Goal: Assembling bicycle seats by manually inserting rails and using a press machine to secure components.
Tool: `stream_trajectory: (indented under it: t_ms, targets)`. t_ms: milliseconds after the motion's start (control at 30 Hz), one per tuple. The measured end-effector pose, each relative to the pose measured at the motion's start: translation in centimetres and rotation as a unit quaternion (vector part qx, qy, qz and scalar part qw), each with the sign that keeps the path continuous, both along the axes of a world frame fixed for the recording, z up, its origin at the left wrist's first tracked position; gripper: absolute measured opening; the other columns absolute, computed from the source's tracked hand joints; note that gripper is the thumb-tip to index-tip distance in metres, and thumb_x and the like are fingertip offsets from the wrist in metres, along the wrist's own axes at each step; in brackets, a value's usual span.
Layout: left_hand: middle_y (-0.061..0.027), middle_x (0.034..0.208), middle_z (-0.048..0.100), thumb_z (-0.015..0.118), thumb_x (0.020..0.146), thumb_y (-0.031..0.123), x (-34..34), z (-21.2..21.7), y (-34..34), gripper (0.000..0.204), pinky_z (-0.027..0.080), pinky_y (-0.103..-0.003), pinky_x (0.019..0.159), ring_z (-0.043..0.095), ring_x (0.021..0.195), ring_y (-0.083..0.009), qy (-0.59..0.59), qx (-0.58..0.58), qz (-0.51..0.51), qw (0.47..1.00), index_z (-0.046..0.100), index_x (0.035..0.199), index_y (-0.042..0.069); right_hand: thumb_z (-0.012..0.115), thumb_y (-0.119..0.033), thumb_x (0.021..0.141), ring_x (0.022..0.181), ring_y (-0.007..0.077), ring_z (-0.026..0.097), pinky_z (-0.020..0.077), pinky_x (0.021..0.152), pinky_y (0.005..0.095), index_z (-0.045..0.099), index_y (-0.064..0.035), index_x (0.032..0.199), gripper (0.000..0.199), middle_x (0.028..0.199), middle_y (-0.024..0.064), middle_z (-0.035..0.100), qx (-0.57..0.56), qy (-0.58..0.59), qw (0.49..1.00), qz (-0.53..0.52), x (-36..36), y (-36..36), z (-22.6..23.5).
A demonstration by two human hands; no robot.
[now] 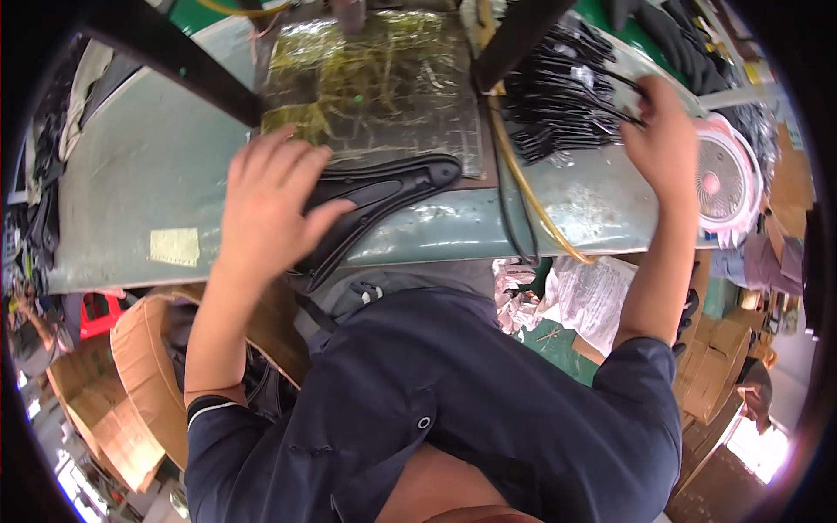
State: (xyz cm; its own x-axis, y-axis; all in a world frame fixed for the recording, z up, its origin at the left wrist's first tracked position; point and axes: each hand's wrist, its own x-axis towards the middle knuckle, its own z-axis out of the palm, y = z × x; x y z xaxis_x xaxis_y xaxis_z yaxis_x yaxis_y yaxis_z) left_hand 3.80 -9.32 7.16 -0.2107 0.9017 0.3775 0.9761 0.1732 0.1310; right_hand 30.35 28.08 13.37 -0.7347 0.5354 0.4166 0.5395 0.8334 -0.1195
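My left hand (270,205) rests at the near left part of a long, curved black moulded piece (405,181). Its fingers are spread, with the thumb lying over the piece. The piece has a raised rim and a small hole near its right end, and its left end is partly under my hand. Over at the right, my right hand (664,139) pinches the end of a thin black strip (621,112). That strip comes from a stacked pile of similar black strips (558,96) on the table's right side.
A taped board (375,96) lies under a dark metal frame (187,65). A yellow hose (527,179) and a black cable hang over the table's (122,200) near edge. The pink fan (728,174) stands right. Below are cardboard boxes (109,410) and crumpled wrapping (593,301).
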Motion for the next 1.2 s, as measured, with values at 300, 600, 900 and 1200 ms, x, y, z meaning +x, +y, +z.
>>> stream_trajectory:
  t_ms: [300,600,900,1200]
  targets:
    - [-0.0143,0.105,0.073,0.093,0.076,0.014,-1.7,-4.1,0.6,0.038,0.057,-0.039,0.085,0.071,0.097,-0.0341,-0.199,0.190,0.005,0.961,0.072,0.105,0.003,0.086,0.003,0.080,0.069,0.0031,0.039,0.0343,0.061,0.0196,0.065,-0.0024,0.141,0.064,0.082,-0.0083,0.046,-0.423,0.177,0.865,0.205,-2.2,-12.8,-6.8]
    - [-0.0082,0.118,0.075,0.058,0.113,0.020,0.1,-8.9,0.5,0.026,0.051,-0.026,0.093,0.064,0.103,-0.0113,-0.397,0.339,0.116,0.845,0.068,0.123,-0.002,0.084,-0.005,0.087,0.056,0.0162,0.054,0.0427,0.051,0.0306,0.082,-0.0055,0.109,0.022,0.068,0.0049,0.056,-0.297,0.184,0.892,0.286,-7.7,-18.2,-11.0]
    - [-0.0109,0.112,0.077,0.048,0.116,0.017,0.9,-10.3,1.7,0.029,0.051,-0.025,0.089,0.065,0.095,-0.0115,-0.423,0.423,0.139,0.789,0.068,0.117,-0.004,0.085,-0.013,0.083,0.052,0.0189,0.055,0.0442,0.048,0.0334,0.083,-0.0126,0.102,0.019,0.067,0.0017,0.053,-0.200,0.148,0.907,0.341,-9.6,-18.4,-10.3]
    - [-0.0173,0.115,0.076,0.041,0.118,0.019,0.3,-10.3,1.8,0.035,0.053,-0.029,0.095,0.067,0.100,-0.0152,-0.392,0.376,0.119,0.831,0.065,0.118,-0.006,0.086,-0.021,0.082,0.053,0.0198,0.057,0.0454,0.049,0.0330,0.081,-0.0177,0.097,0.016,0.069,0.0000,0.053,-0.166,0.150,0.898,0.378,-11.7,-17.8,-10.5]
